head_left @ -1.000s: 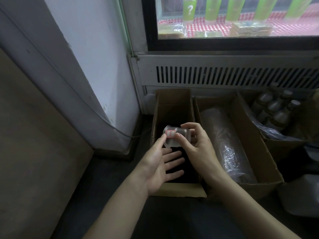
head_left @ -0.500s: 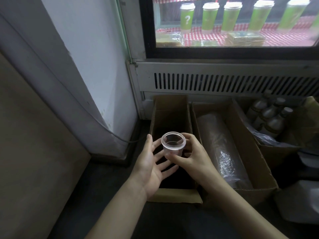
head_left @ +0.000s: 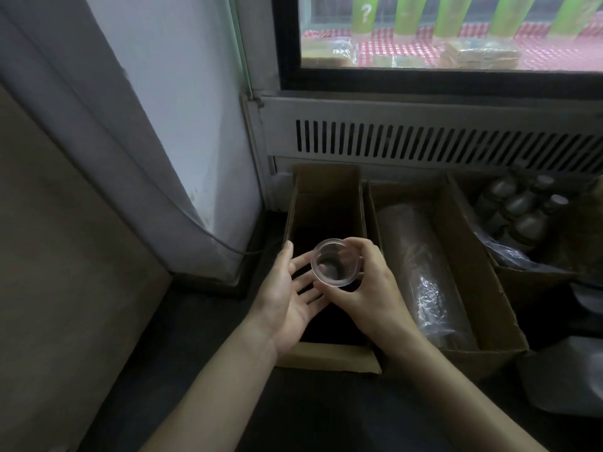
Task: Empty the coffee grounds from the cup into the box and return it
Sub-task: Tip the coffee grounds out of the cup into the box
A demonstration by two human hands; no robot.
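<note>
Mid-frame: left hand (head_left: pixel 290 300) flat, palm up, fingers spread, holding nothing, just beside the cup (head_left: pixel 334 264). Right hand (head_left: pixel 368 288) wrapped round the cup, mouth up, over the dark box (head_left: pixel 326 203). Cup looks empty, though the blur makes that unsure. Behind: vent grille (head_left: pixel 447 141), upper right.
</note>
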